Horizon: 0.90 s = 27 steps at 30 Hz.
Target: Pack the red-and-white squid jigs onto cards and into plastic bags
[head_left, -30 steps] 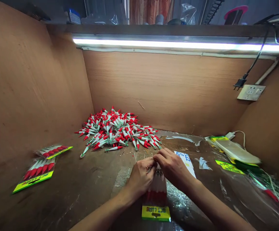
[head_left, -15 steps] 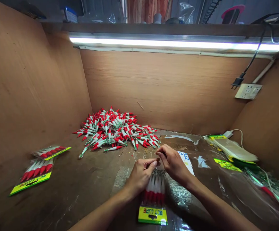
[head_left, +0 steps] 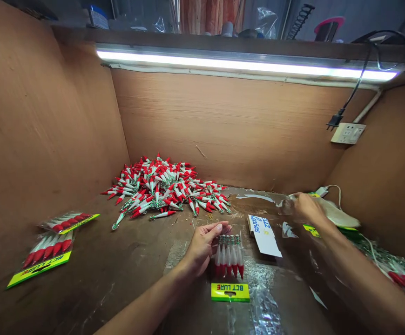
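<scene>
My left hand (head_left: 204, 244) has its thumb and fingers closed at the far left corner of a clear pack of fishing lures (head_left: 229, 261). The lures inside are white with red ends and lie side by side, their green hooks towards the far edge. The pack's yellow and green header card (head_left: 230, 292) faces me, its lettering upside down. My right hand (head_left: 307, 208) is out at the far right, over the near-left end of a stack of clear plastic bags (head_left: 338, 214). Motion blurs its fingers, so their grip is unclear.
A heap of loose red and white lures (head_left: 167, 186) lies against the back panel. Filled packs (head_left: 47, 249) sit at the left. A white card with blue writing (head_left: 263, 235) lies right of centre, and more lures (head_left: 401, 279) are at the right edge.
My right hand has left the pack and moved right to the plastic bags. The pack now lies flatter and slightly further right, with my left hand still at its far end.
</scene>
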Each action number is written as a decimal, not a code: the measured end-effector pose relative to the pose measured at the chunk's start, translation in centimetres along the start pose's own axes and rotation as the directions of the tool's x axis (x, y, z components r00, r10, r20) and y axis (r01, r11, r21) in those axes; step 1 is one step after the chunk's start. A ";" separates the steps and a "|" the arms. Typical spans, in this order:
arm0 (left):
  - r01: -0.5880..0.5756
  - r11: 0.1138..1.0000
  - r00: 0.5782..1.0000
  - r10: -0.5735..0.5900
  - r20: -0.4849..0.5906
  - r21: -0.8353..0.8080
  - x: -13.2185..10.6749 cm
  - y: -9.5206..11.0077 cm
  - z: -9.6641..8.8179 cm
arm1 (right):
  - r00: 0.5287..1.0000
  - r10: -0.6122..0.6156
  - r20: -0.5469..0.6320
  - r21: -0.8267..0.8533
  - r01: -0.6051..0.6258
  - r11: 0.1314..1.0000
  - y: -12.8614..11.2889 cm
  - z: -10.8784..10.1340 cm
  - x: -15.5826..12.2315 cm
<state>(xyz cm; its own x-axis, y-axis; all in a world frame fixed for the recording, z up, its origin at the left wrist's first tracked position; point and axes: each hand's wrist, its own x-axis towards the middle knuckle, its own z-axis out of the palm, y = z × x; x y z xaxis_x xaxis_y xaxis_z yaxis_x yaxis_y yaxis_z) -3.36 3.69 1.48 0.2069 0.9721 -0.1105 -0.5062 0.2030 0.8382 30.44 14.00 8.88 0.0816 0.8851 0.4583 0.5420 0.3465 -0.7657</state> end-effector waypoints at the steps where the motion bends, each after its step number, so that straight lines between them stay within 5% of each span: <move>1: 0.009 1.000 1.000 -0.009 0.003 -0.002 0.0 0.0 0.0 | 0.997 -0.015 -0.077 -0.038 0.012 0.999 0.1 -0.6 -0.3; 3: 0.025 1.000 1.000 -0.025 0.017 0.000 0.0 -0.1 0.2 | 0.991 -0.062 -0.115 -0.085 0.053 0.995 -0.3 -0.2 -1.8; 5: 0.035 0.999 0.999 -0.036 0.033 0.014 -0.1 -0.4 0.4 | 0.997 -0.062 0.049 -0.047 0.065 0.997 -1.3 2.0 -4.3; 7: 0.042 0.999 0.998 -0.043 0.049 0.031 -0.3 -0.7 0.7 | 0.933 -0.009 0.360 0.096 -0.027 0.995 -2.5 5.0 -7.4; 10: 0.029 0.997 0.996 -0.036 0.086 0.078 -0.4 -1.0 1.0 | 0.808 0.058 0.587 0.212 -0.222 0.952 -3.7 8.8 -11.1; 19: -0.024 0.799 0.979 -0.102 0.174 0.601 1.4 -0.5 -1.8 | 0.730 0.148 0.667 0.322 -0.461 0.827 -2.2 10.9 -13.5; 27: -0.117 0.710 0.968 -0.076 0.241 0.694 2.8 -1.1 -3.4 | 0.807 0.034 0.589 0.178 -0.170 0.969 -1.6 11.4 -14.0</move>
<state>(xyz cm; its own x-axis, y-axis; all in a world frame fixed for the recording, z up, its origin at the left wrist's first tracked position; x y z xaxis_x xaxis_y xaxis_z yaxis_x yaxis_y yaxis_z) -5.10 6.56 -1.55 0.4407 0.8967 -0.0423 0.1974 -0.0509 0.9790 18.91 4.63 -1.44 -0.4088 0.9093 0.0780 0.3628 0.2403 -0.9003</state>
